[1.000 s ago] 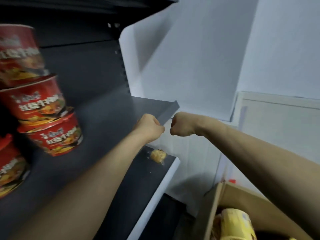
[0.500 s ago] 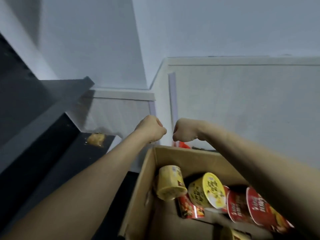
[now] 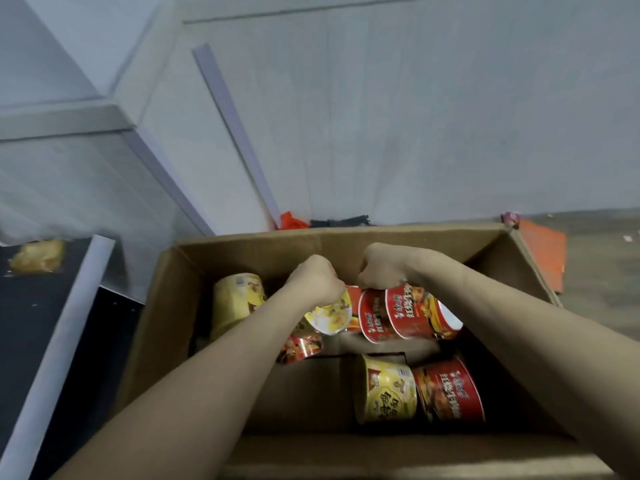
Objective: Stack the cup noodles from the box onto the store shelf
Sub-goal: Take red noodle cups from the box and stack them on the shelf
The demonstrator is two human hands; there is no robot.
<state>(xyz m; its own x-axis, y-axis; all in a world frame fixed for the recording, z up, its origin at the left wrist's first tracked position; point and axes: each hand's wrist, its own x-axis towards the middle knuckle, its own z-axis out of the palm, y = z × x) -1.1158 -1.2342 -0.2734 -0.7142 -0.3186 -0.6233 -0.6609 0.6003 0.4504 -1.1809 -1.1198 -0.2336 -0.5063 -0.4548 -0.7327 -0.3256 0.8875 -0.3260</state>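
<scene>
My L grip (image 3: 315,282) & R grip (image 3: 381,268) both balled tight in box (image 3: 242,252), holding nothing; yellow cup (image 3: 329,317) just under L, red cups (image 3: 398,313) just under R.

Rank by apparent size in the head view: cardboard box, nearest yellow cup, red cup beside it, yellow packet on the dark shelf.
1. cardboard box, by far.
2. nearest yellow cup and red cup beside it: alike, not ranked.
3. yellow packet, smallest; blurred, perhaps farther away, so unsure.
</scene>
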